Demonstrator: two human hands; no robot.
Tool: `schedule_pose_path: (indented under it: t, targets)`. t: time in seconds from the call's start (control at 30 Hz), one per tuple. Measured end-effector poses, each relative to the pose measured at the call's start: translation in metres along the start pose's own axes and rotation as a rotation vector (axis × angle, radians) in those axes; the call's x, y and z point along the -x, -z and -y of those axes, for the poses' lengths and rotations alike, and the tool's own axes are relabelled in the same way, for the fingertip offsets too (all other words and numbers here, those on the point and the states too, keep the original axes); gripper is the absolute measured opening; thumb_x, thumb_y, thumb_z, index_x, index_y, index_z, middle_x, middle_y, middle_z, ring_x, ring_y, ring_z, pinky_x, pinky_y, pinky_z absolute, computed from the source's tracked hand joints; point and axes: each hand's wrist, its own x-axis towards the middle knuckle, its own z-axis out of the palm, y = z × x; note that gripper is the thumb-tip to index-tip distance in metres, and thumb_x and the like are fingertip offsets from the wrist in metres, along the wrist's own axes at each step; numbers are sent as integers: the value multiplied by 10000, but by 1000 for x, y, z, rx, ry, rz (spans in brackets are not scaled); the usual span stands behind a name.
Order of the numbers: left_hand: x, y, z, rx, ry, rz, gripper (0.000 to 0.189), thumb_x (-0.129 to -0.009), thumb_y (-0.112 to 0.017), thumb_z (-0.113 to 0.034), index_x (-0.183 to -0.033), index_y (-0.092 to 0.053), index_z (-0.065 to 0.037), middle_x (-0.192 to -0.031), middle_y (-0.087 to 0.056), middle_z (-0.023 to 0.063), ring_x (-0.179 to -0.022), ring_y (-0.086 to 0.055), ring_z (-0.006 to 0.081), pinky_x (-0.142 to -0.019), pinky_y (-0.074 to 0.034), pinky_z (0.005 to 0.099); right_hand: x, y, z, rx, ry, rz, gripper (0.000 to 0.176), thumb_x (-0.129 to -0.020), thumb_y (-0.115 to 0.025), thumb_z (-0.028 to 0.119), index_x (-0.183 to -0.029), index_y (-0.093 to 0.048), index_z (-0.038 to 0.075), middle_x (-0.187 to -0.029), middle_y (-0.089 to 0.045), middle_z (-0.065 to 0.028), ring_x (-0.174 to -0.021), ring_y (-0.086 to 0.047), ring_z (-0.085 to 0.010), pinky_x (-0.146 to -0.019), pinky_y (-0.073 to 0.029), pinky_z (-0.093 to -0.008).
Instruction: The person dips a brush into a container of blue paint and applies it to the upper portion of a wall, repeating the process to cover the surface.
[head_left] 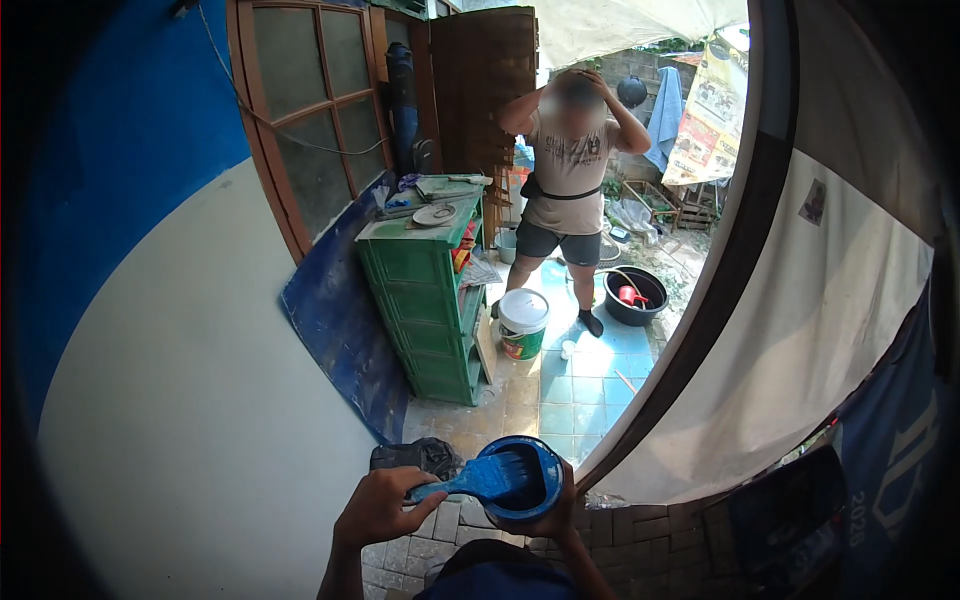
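Paintbrush [495, 476] and pot [554, 472] are together at the bottom centre of the view, above grey paving blocks [470, 525]. A crumpled black bag [425, 455] lies just beyond the brush, partly hidden by it. To the left rises a wall [190, 370], blue above and white below, with a dark blue board [345, 310] leaning against it. Next to the board stands a green cupboard [405, 295], a round plate [434, 214] and tools on its top. Farther on, a lidded white bucket [524, 310] and a small white cup [567, 349] stand on the tiles [590, 390], with a black tub [640, 316] holding a red dipper [630, 295] to their right. Beyond the bucket, in the way through, a person [570, 180] stands with both hands raised to the head. A dark post [690, 330] and pale cloth [800, 290] close off the right side.

The left grip [388, 507] is closed around the brush handle, and the bristles reach over the pot's mouth; whether they touch paint cannot be told. The right grip [556, 512] grasps the pot from its right side and below, fingers partly hidden.
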Motion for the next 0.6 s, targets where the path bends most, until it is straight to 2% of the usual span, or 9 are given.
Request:
schedule_pose_path:
  t: [0.1,0.2,0.23,0.33,0.37,0.43,0.5,0.53,0.6]
  targets:
    - [11,4,7,214,104,-77,261,-808,-793,-171,-978,-728,16,-838,-733,133,-714,-702,178,-605,-558,273,-11,-11,15,9,0,50,1160,-456,-972,430,-1340,-397,-51,-1175,-628,-171,-1055,-648,-270,-936,-512,-385]
    - [30,9,36,306,129,-256,258,-774,-825,-119,-965,-729,27,-829,-732,129,-713,-694,138,-599,-551,243,-13,-36,10,-27,16,60,1147,-443,-973,417,-1326,-410,-50,-1158,-637,-169,-1051,-651,-270,-945,-506,-392]
    - [36,5,47,495,137,-316,261,-755,-839,-86,-956,-726,37,-787,-717,113,-671,-678,112,-587,-541,228,-17,-47,11,-60,19,65,1139,-435,-973,411,-1316,-417,-49,-1145,-642,-165,-1044,-653,-269,-947,-504,-395]
    - [44,-17,66,822,213,-570,209,-820,-792,-83,-959,-696,41,-677,-661,63,-531,-590,69,-462,-451,193,-25,-82,16,-182,23,125,1087,-431,-971,376,-1280,-437,-42,-1124,-648,-160,-1028,-657,-264,-941,-505,-394]
    - [46,-12,67,874,319,-550,205,-864,-752,-95,-976,-661,51,-653,-643,73,-481,-534,57,-414,-389,205,-26,-95,16,-283,-27,141,1066,-434,-967,363,-1271,-444,-39,-1118,-650,-162,-1023,-659,-264,-935,-507,-396]
    - [55,-13,85,988,306,-575,186,-919,-683,-98,-1018,-600,37,-630,-628,76,-441,-502,57,-394,-364,212,-29,-122,21,-427,-104,183,1057,-446,-955,342,-1280,-424,-31,-1156,-631,-179,-1031,-654,-280,-922,-512,-404]
    - [71,-6,102,925,266,-596,224,-925,-696,-152,-1025,-584,15,-645,-644,91,-439,-509,58,-393,-379,201,-59,-135,53,-303,-47,454,1115,-471,-950,303,-1357,-350,-9,-1212,-583,-203,-1085,-627,-297,-951,-511,-442]
    - [77,-2,110,889,238,-610,245,-924,-704,-176,-1026,-581,9,-643,-646,95,-432,-508,58,-389,-379,196,-73,-143,77,-194,-49,490,1025,-483,-931,289,-1333,-432,9,-1197,-612,-200,-1081,-628,-295,-930,-516,-442]
    - [91,13,124,723,159,-655,262,-889,-742,-185,-1011,-593,-8,-708,-661,80,-515,-543,68,-460,-419,212,-74,-197,23,-151,1001,154,970,-484,-918,304,-1306,-480,33,-1145,-641,-186,-1028,-651,-289,-887,-530,-440]
